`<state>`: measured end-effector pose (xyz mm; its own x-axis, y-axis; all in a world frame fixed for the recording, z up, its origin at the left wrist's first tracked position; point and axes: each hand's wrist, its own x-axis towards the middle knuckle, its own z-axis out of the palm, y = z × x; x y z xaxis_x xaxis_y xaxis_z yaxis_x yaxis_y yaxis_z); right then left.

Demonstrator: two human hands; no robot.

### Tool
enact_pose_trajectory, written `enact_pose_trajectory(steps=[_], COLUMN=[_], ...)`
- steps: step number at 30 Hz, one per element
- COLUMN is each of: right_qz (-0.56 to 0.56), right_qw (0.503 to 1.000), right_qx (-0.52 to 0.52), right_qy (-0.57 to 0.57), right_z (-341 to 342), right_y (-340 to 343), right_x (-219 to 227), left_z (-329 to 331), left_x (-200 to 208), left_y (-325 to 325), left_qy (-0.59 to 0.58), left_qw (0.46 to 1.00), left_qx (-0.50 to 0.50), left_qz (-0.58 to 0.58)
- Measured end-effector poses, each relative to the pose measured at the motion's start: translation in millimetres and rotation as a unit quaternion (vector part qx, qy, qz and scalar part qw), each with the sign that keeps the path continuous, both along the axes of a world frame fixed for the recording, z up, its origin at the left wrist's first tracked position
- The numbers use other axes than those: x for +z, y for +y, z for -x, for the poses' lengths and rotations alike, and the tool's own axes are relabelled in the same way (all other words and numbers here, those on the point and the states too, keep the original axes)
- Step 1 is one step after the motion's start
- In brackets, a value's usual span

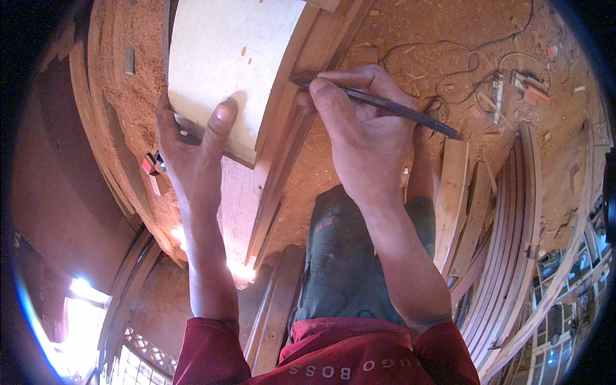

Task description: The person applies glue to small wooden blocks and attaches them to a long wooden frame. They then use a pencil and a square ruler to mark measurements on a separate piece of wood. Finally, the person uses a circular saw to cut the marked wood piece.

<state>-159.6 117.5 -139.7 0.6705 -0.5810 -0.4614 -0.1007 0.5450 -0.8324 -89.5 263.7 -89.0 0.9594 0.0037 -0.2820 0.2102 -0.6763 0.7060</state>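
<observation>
Red sleeves and dark trousers sit closest, both forearms reaching forward. From where I stand, the left hand (192, 151) presses flat on a pale curved template board (231, 70), thumb on top, its grip grasping the board's near edge to pin it. That board lies on a curved wooden strip (282, 160) over the sawdust-covered floor (385, 38). Right hand (359, 122) has its grip clenched around a dark pencil (398, 108), tip at the board's right edge. Marking the curve seems the step in hand; steady pressure matters. Stacked bent strips (507, 237) and tangled cable (462, 64) lie beyond.
</observation>
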Motion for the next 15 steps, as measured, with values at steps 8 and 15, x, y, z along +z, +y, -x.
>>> enact_pose_trajectory(steps=[8,15], right_qz=[0.019,0.015], right_qw=[0.999,0.999], right_qx=[0.001,-0.026], right_qy=[-0.03,-0.011], right_z=[0.4,5.3], right_y=[0.1,-24.3], right_x=[-4.9,17.7], left_z=[0.0,-3.9], left_x=[-0.6,0.7], left_y=[0.9,7.6], left_qy=[-0.001,-0.023], left_qw=[1.0,0.986], left_qx=[-0.003,-0.03], left_qz=[-0.001,-0.162])
